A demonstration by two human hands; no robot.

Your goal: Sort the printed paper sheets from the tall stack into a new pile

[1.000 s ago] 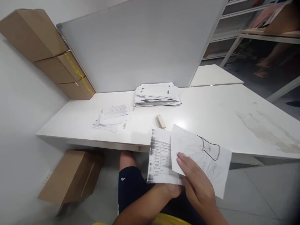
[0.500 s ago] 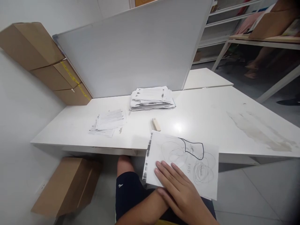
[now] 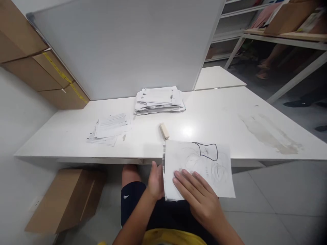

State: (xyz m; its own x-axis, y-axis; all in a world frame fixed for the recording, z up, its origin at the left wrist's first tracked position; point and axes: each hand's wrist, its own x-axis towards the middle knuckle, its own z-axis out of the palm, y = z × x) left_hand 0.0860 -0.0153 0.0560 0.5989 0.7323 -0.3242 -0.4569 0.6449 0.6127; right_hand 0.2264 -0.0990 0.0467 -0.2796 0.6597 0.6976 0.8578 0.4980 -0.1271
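I hold a small stack of paper sheets [image 3: 201, 163] over my lap, at the near edge of the white table [image 3: 217, 115]. The top sheet bears pencil scribbles and a dark outlined shape. My left hand [image 3: 155, 182] presses against the sheets' left edge, fingers together and upright. My right hand [image 3: 199, 197] lies on top of the sheets with its fingers stretched out, the thumb hidden under them. A small beige stapler [image 3: 164, 130] lies on the table just beyond the sheets.
A thick pile of printed papers [image 3: 158, 99] sits at the back by the grey partition board [image 3: 122, 44]. A thinner pile [image 3: 110, 127] lies to the left. Cardboard boxes [image 3: 38, 64] lean at the far left, another box [image 3: 63, 199] stands on the floor. Shelving and a person's legs [image 3: 270, 61] show at the far right.
The two fanned sheets have been squared into one stack. My left hand has come out from under them to their left edge. The view has shifted closer to the table.
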